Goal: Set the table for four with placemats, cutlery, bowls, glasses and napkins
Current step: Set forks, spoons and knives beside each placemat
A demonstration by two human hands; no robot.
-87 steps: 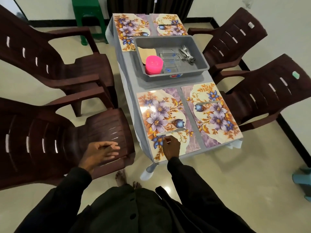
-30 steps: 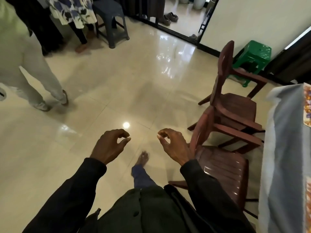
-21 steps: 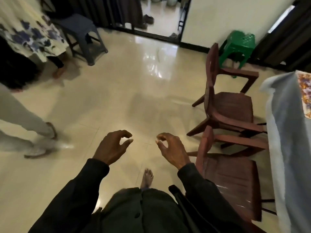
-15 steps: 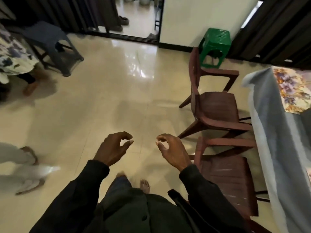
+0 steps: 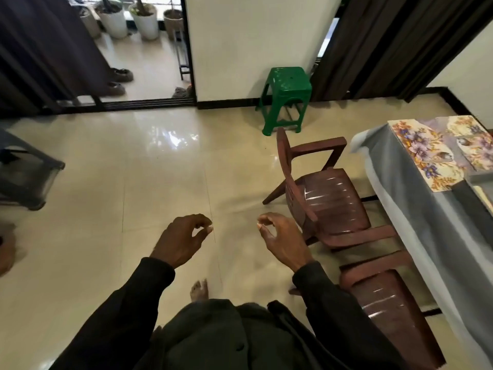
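Your left hand (image 5: 184, 240) and right hand (image 5: 282, 241) hang over the tiled floor, off the long side of the table with the grey cloth (image 5: 416, 209). Both hands are loosely curled, thumb close to the forefinger tip, and neither holds anything.

Two floral rectangular placemats lie side by side at the table's far end. One (image 5: 424, 153) is at the table edge on your side and the other (image 5: 477, 145) lies further in. Both are well apart from your right hand, which is the hand nearer the table.

The corner of a grey plastic tray (image 5: 480, 179) rests on the table just beside the placemats. Its contents are out of view.

Two dark brown plastic armchairs stand along the table's side, between it and your hands. The farther armchair (image 5: 330, 204) is near your right hand, and the nearer armchair (image 5: 392, 311) is beside your right sleeve.

A green plastic stool (image 5: 286, 86) stands beyond the table's far end, by the wall.
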